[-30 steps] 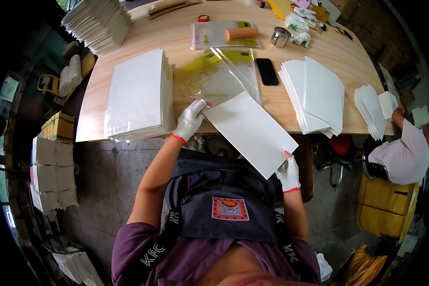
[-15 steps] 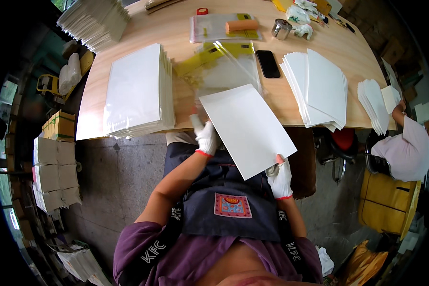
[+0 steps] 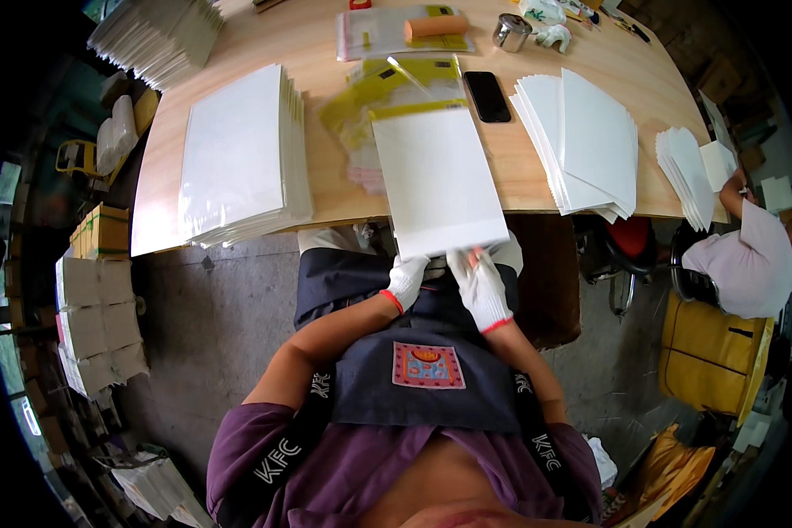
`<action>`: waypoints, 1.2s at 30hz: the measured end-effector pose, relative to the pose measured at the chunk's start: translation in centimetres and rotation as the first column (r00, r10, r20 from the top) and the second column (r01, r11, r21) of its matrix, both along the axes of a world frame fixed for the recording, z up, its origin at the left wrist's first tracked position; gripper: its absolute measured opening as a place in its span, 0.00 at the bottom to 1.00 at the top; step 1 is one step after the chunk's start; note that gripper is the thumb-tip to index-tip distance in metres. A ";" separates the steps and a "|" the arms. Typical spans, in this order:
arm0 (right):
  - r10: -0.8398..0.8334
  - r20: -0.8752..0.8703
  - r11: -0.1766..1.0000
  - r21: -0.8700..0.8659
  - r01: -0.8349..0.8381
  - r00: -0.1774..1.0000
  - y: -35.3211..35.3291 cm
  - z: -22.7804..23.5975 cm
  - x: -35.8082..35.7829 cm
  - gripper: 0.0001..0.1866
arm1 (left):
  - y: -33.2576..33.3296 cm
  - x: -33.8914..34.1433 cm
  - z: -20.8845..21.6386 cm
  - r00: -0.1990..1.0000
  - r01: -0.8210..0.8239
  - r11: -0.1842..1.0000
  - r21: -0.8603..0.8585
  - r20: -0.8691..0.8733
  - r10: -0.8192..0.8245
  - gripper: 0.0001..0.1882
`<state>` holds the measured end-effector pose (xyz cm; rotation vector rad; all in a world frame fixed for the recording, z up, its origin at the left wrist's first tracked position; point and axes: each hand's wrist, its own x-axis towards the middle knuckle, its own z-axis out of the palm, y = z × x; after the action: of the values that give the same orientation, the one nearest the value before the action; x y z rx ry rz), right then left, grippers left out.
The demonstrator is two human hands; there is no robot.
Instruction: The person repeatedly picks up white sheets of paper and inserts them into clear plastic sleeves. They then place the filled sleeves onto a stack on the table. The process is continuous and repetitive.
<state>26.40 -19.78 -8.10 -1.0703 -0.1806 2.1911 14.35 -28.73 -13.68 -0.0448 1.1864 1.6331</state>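
Both my gloved hands grip the near edge of a white sheet [image 3: 436, 176], held flat over the table's front edge. My left hand [image 3: 407, 280] pinches its lower left part, and my right hand [image 3: 480, 283] its lower right part. The sheet's far end lies over a pile of clear plastic bags with yellow strips [image 3: 387, 92]. A thick stack of white sheets [image 3: 238, 154] sits to the left, and a fanned stack of white sheets [image 3: 581, 141] to the right.
The wooden table [image 3: 326, 198] also bears a black phone [image 3: 487, 95], a metal cup [image 3: 510, 32] and a roller on a bag [image 3: 436, 26]. Another person [image 3: 744, 260] sits at the right by smaller white sheets [image 3: 686, 163]. Boxes [image 3: 97, 326] stand on the left.
The white sheet turned from slanted to straight in front of me. My left hand dropped from its top left corner to its near edge, beside my right hand.
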 end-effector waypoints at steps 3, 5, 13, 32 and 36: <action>0.067 -0.337 0.993 0.118 -0.029 0.939 -0.1 -1.2 -2.2 0.29 | 0.5 -1.5 0.3 1.000 -0.020 0.997 0.075 0.010 0.020 0.11; 0.336 -0.245 0.934 0.210 -0.289 0.909 -0.3 -0.5 -2.8 0.27 | 0.4 -3.2 0.7 0.992 0.066 0.995 0.071 0.102 -0.073 0.11; 0.097 0.895 -0.162 0.446 -0.880 0.435 1.1 3.7 -7.0 0.09 | -3.8 -8.2 3.3 0.960 0.094 0.979 -0.179 -0.245 -0.137 0.17; 0.230 0.640 0.767 0.344 -0.541 0.733 14.1 -4.2 17.7 0.09 | -6.6 -11.0 4.0 0.754 0.222 0.962 -0.160 -0.597 -0.274 0.11; -0.175 0.755 -0.093 -0.652 -0.753 -0.632 10.3 -5.9 21.3 0.16 | -6.6 -11.4 3.9 -0.080 -0.099 0.957 -0.273 -0.956 -0.281 0.15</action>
<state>47.73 -9.46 -14.02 -1.9007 -3.3381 0.5071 2.97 -35.29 -9.80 1.3936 2.4918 1.1328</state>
